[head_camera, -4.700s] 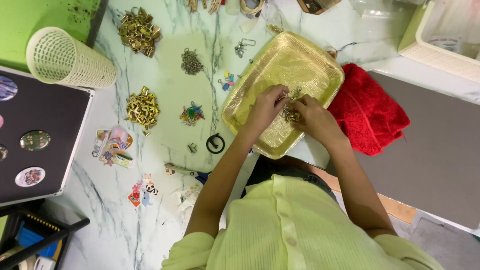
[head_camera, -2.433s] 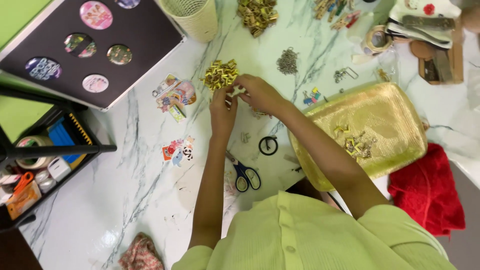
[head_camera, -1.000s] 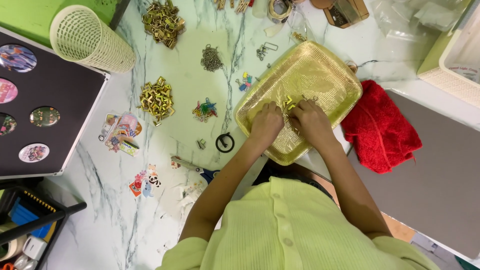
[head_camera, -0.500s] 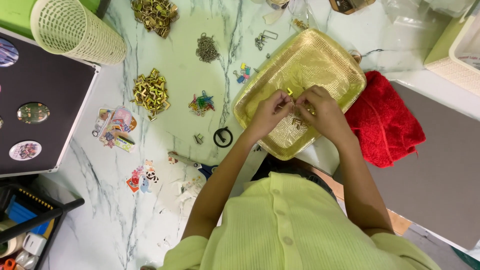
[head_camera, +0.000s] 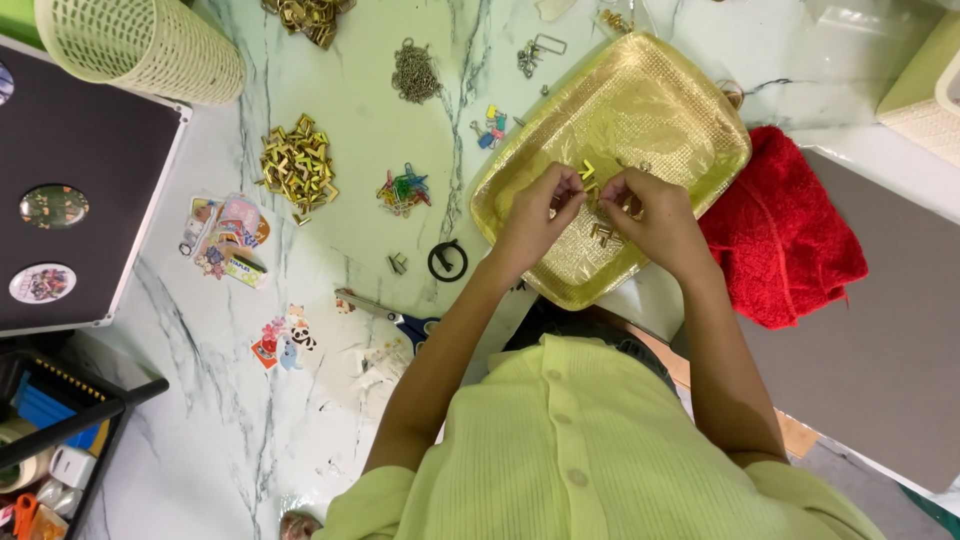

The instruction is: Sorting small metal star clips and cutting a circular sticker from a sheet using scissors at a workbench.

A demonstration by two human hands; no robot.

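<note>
Marble point(head_camera: 200, 400) spreads under us, white with grey veins, and nearest our yellow-green shirt point(head_camera: 590, 450) it carries scissors point(head_camera: 395, 318) with blue handles and a few cartoon stickers point(head_camera: 283, 340). To the left we see a black rack point(head_camera: 60, 430) of tape and small supplies, with a dark board point(head_camera: 80, 190) bearing round badges beyond it. Grey floor point(head_camera: 870, 380) shows to the right, off the counter's edge.

Further out lie a black ring point(head_camera: 447, 260), a pile of gold clips point(head_camera: 296, 166), a cluster of coloured clips point(head_camera: 402, 190), a knot of chain point(head_camera: 415, 72) and, at the far left, a pale mesh basket point(head_camera: 140, 45) lying on its side. A red towel point(head_camera: 780, 235) sits bunched just beside the gold tray point(head_camera: 650, 90), touching its right edge.

Our forearms reach forward and converge over the tray's near half. Our left hand point(head_camera: 535, 220) and right hand point(head_camera: 650, 220) hover close together, fingertips nearly meeting. Both are curled in a pinch on a small gold clip point(head_camera: 588, 172), held between them just above the tray. More loose gold pieces point(head_camera: 603, 233) lie on the tray under our hands.
</note>
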